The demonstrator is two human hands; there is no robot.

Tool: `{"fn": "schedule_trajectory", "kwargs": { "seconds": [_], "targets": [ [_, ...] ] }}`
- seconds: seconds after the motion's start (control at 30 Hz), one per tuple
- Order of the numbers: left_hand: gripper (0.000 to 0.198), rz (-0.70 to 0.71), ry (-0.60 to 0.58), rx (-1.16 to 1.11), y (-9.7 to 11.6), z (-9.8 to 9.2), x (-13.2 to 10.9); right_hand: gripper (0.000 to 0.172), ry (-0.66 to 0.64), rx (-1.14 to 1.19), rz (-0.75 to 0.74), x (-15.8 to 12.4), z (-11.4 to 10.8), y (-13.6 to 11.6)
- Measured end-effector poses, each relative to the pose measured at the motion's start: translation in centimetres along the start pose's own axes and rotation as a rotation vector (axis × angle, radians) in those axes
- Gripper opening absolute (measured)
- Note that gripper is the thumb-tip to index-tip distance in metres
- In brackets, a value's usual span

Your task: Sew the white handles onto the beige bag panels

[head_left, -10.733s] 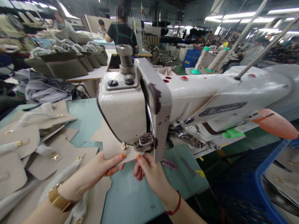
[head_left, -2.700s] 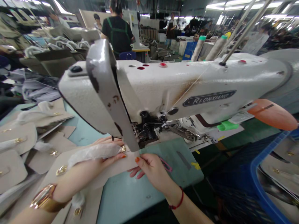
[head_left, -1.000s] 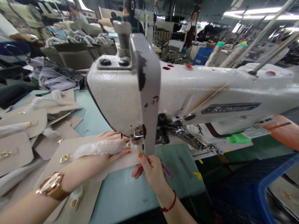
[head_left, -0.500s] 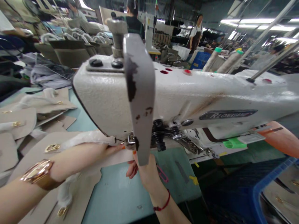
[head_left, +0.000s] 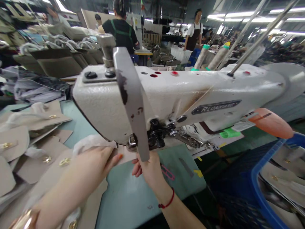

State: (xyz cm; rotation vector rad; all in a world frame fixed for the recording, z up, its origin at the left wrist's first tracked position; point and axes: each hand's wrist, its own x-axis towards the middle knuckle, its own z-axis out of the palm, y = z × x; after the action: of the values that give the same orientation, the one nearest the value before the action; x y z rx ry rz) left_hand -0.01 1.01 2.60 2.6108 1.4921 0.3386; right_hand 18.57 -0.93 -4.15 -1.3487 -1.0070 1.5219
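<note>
A white sewing machine (head_left: 102,101) stands in front of me, with a chipped grey lever (head_left: 131,101) hanging at its near side. A beige bag panel (head_left: 128,155) with a gold ring fitting (head_left: 65,162) and a plastic-wrapped handle (head_left: 89,141) runs under the machine's head. My left hand (head_left: 101,162) lies on this panel left of the needle area, thumb stretched out, other fingertips partly hidden. My right hand (head_left: 149,168), partly behind the lever, pinches the panel's near edge with its lower fingers curled. The needle is hard to make out.
More beige panels (head_left: 14,143) with wrapped handles pile up at left. A blue crate (head_left: 256,181) holding panels stands at lower right. Pink scissors-like handles (head_left: 168,171) lie on the green table (head_left: 124,197). Thread cones (head_left: 201,57) stand behind the machine; people (head_left: 122,31) work beyond.
My view has shifted, bringing more of the crate into sight. My left hand has drawn back slightly from the needle area, its thumb now apart. My right hand stays at the panel edge.
</note>
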Motion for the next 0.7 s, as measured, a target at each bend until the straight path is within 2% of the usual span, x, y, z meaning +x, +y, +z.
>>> {"fn": "schedule_trajectory", "kwargs": {
  "seconds": [0.03, 0.1, 0.13, 0.17, 0.27, 0.3, 0.37, 0.43, 0.5, 0.6, 0.7],
  "targets": [
    [0.031, -0.042, 0.014, -0.012, 0.7, 0.5, -1.5, 0.069, 0.008, -0.004, -0.016, 0.0, 0.0, 0.0],
    [0.027, -0.095, 0.153, -0.198, 2.4, 2.1, -4.3, 0.068, 0.011, -0.011, -0.05, 0.0, 0.1, 0.2],
    [0.023, -0.135, 0.167, -0.355, 3.2, 3.2, -5.4, 0.067, 0.015, -0.022, -0.067, 0.0, 0.1, 0.2],
    [0.021, -0.193, 0.112, -0.551, 4.1, 4.3, -6.1, 0.067, 0.018, -0.036, -0.081, -0.1, 0.1, 0.2],
    [0.033, -0.576, 0.109, -1.279, 6.1, 7.4, -5.4, 0.064, 0.053, -0.086, -0.114, -0.2, 0.0, 0.2],
    [0.039, -0.658, 0.155, -1.502, 6.5, 8.2, -4.4, 0.063, 0.068, -0.104, -0.126, -0.2, 0.0, 0.2],
    [0.043, -0.701, 0.222, -1.794, 6.9, 9.1, -2.4, 0.06, 0.092, -0.149, -0.167, -0.3, -0.1, 0.3],
    [0.036, -0.708, 0.249, -1.869, 6.6, 9.5, -0.8, 0.057, 0.105, -0.193, -0.217, -0.3, -0.3, 0.4],
    [0.038, -0.771, 0.249, -1.815, 6.2, 9.8, -0.2, 0.054, 0.101, -0.202, -0.248, -0.3, -0.4, 0.6],
    [0.047, -0.828, 0.254, -1.684, 5.6, 10.2, -0.2, 0.05, 0.104, -0.137, -0.277, -0.5, -0.7, 1.0],
    [0.046, -0.823, 0.248, -1.61, 5.4, 10.2, -0.4, 0.043, 0.108, -0.057, -0.327, -0.9, -1.0, 1.3]
  ]
}}
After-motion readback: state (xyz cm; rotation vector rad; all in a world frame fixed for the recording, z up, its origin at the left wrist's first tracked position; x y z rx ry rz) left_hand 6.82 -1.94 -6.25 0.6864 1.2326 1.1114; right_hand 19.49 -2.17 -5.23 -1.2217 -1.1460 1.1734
